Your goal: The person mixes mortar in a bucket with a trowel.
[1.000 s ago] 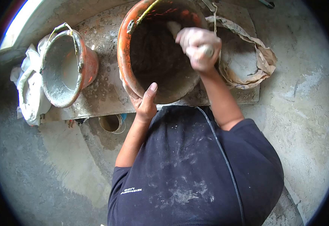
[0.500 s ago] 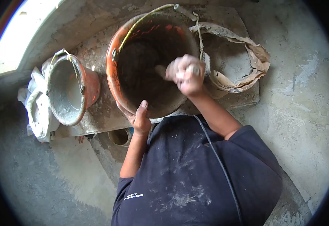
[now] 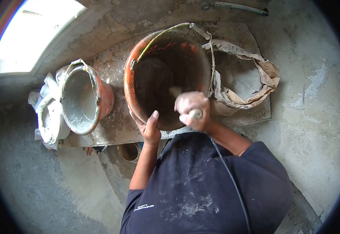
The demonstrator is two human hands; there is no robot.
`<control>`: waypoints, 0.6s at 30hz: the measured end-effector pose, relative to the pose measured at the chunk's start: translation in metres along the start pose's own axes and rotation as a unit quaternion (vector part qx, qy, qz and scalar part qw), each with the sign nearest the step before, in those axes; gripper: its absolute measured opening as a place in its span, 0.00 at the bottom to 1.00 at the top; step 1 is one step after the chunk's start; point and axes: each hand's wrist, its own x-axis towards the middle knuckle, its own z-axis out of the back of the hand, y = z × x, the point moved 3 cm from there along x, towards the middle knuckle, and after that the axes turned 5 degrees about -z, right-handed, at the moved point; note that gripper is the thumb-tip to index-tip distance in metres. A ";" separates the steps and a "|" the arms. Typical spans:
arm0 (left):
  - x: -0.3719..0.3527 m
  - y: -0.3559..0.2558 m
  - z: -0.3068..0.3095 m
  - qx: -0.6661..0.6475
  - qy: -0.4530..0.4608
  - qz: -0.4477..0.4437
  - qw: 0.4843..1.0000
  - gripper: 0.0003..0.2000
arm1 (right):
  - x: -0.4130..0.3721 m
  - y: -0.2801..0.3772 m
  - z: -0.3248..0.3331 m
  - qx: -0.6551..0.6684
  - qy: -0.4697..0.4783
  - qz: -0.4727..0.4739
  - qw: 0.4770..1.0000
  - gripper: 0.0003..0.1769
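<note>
A large orange bucket [image 3: 129,91], tilted so that I look into its dark, dirty inside, is in front of me. My left hand [image 3: 149,126] grips its near left rim, thumb over the edge and fingers around the outside. Over the near right rim, my right hand [image 3: 193,108] is wrapped around a tool with a pale, round-ended handle [image 3: 196,114]. The tool's far part points into the bucket, blurred and too dark to make out. A wire bail with a grey grip [image 3: 200,31] stands up at the bucket's far side.
Left of it stands a smaller orange bucket [image 3: 107,99] with grey, wet-looking contents. A white sack [image 3: 51,117] sits beyond that. At the right is an open paper bag [image 3: 269,74] of grey powder. All are on a stained board [image 3: 232,33]; a pipe [image 3: 240,5] lies near the wall.
My right hand with the tool has moved toward me, down to the near right rim. The whole scene sits lower and further right in view. My left hand keeps its hold on the rim.
</note>
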 end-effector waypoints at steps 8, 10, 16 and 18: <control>-0.009 0.006 0.007 0.061 -0.019 -0.002 0.998 0.41 | 0.010 -0.017 0.004 0.184 -0.123 -0.068 0.973 0.10; -0.010 0.001 0.006 0.070 -0.039 -0.019 0.997 0.39 | 0.026 -0.035 0.020 0.163 -0.164 -0.079 0.970 0.10; -0.014 -0.001 0.001 -0.005 0.002 0.012 1.000 0.43 | 0.083 -0.017 0.035 0.032 -0.082 0.124 0.988 0.08; -0.016 0.006 0.003 -0.002 0.000 0.009 1.000 0.43 | 0.076 -0.025 0.036 0.000 -0.059 0.111 0.992 0.07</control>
